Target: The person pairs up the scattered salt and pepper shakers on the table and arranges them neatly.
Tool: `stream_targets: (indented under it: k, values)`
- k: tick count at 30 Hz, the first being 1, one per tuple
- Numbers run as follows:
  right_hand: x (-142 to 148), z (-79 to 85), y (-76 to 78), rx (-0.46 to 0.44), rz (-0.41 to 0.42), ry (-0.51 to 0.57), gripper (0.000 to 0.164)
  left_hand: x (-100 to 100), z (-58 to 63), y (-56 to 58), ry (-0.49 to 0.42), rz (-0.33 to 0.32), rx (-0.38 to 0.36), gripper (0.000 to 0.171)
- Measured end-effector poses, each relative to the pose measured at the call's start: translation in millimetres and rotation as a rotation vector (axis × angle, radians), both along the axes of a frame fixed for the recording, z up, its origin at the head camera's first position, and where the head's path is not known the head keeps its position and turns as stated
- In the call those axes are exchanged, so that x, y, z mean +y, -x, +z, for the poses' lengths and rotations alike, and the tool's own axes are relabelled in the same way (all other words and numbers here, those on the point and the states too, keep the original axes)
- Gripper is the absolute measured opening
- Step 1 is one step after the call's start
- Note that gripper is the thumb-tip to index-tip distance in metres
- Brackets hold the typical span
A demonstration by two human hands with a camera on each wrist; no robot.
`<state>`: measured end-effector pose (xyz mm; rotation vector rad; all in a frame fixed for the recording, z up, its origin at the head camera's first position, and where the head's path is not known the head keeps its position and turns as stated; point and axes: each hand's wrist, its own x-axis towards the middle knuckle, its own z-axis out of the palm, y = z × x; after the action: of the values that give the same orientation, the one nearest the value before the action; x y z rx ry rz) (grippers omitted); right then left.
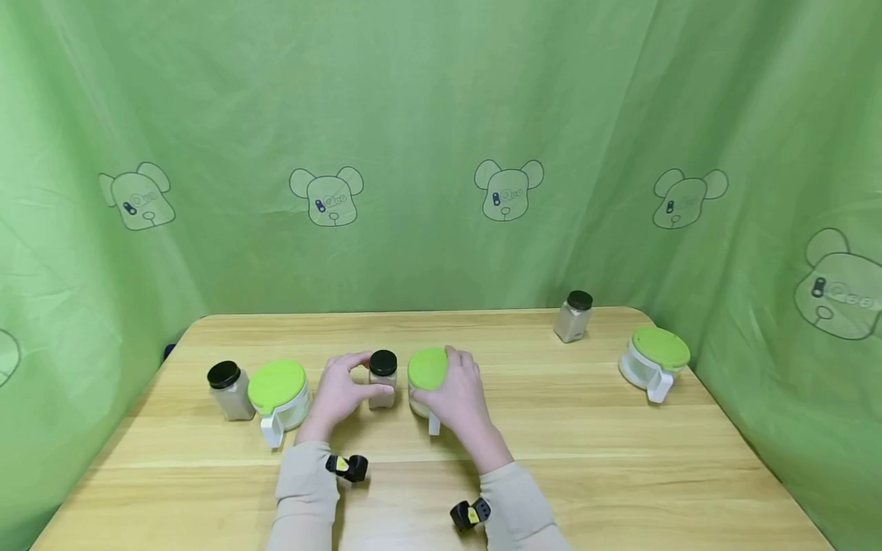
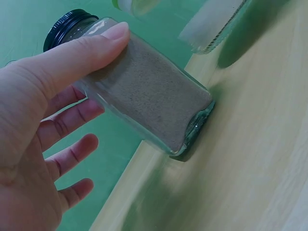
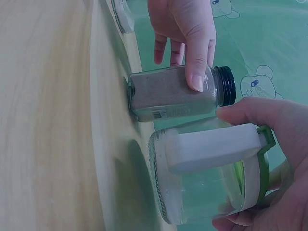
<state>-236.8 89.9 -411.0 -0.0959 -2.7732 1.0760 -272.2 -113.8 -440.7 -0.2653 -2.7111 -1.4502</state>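
Observation:
My left hand (image 1: pixel 339 390) grips a square glass spice jar (image 1: pixel 383 364) between thumb and fingers. Grey-brown powder fills this jar, which has a black lid and stands upright near the table's middle. In the left wrist view, the thumb lies across the jar's glass (image 2: pixel 144 86) while the lower fingers are off it. Just to the right, my right hand (image 1: pixel 460 392) holds a clear glass seasoning pot (image 1: pixel 427 369) with a green lid, its fingers around the lid's rim. The pot's white handle (image 3: pixel 216 147) points toward me. Both containers stand close together.
At the left stand another black-lidded jar (image 1: pixel 234 396) and a green-lidded pot (image 1: pixel 278 385), side by side. Farther right are a black-lidded jar (image 1: pixel 573 320) at the back edge and a green-lidded pot (image 1: pixel 659 350). A green curtain (image 1: pixel 427 260) hangs behind the wooden table (image 1: pixel 620 459).

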Motion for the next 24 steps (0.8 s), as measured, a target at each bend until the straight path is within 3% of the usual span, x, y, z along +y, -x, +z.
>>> stream_targets:
  k: [5, 17, 24]
  values:
    - [-1, -2.6, 0.5, 0.003, -0.012, -0.01, 0.097, 0, 3.2, -0.5, 0.03, -0.003, -0.004, 0.068]
    - [-6, -3.4, -0.2, 0.003, 0.007, -0.005, 0.095, -2, 14.5, -2.1, 0.28, 0.028, 0.064, 0.076]
    - [-9, -5.4, -0.2, 0.003, 0.007, -0.008, 0.096, -7, 18.1, -4.0, 0.37, 0.029, 0.113, 0.075]
